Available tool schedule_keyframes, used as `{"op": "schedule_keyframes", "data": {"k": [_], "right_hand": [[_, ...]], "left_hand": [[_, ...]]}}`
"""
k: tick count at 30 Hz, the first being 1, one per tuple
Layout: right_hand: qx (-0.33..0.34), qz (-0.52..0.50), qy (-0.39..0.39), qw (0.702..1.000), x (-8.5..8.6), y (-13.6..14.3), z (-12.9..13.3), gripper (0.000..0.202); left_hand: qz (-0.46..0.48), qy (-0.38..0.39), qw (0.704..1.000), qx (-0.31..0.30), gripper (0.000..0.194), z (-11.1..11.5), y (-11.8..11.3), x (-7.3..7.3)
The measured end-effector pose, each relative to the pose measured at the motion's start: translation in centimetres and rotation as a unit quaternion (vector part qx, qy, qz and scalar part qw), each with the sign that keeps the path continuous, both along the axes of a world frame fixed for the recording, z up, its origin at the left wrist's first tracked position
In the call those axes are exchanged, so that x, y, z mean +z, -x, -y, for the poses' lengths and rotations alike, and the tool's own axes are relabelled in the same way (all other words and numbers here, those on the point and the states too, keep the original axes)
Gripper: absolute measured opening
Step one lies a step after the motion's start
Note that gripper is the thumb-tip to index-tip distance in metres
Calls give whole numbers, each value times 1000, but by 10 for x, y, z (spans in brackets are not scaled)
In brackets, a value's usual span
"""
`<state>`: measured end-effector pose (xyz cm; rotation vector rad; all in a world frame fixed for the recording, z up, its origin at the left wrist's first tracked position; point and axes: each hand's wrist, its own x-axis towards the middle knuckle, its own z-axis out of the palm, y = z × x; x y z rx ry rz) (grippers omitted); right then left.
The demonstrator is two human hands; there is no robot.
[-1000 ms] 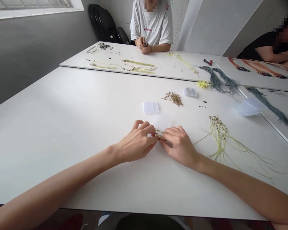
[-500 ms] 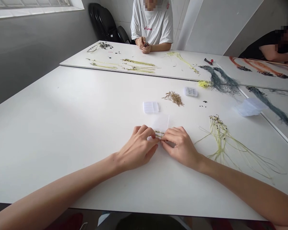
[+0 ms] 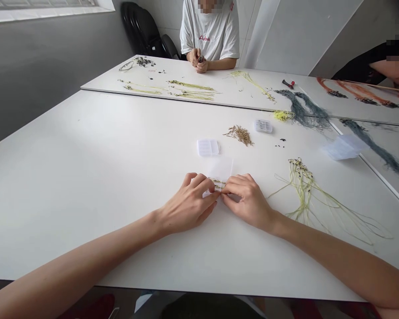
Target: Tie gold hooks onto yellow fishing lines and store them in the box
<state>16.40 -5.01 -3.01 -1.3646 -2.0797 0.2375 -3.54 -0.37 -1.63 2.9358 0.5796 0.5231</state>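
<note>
My left hand and my right hand meet over a small clear plastic box with its lid raised. Fingers of both hands are closed in pinches at the box's near edge; what lies between the fingertips is too small to make out. Yellowish strands with dark bits lie inside, partly covered by my fingers. Just beyond the box is a second clear case, and a pile of gold-coloured small pieces lies behind. To the right of my right hand spreads a bundle of yellow-green lines.
A compartment box, yellow threads, blue-grey strands and clear plastic bags lie toward the right. Across the white table sits a person in a white shirt; another person leans at the far right.
Both hands stay at the box with hardly any movement. The whole view has shifted slightly. At the far right, the other person's arm has moved a little.
</note>
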Motion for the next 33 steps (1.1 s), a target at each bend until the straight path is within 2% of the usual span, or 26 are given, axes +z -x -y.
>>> {"op": "schedule_keyframes", "data": {"k": [17,21,26,33], "right_hand": [[20,17,14,1000,4,-4,5,13],[22,53,-50,997,0,-7,11,14],[38,132,-154,979,-4,-8,13,14],[73,213,-165,960,0,-5,13,14]], "left_hand": [[-33,-41,998,-17,24,0,-4,5],[-23,-36,999,-13,24,1,-3,3],[-12,-27,1000,-7,25,1,-3,3],[-7,-10,1000,2,25,1,-3,2]]}}
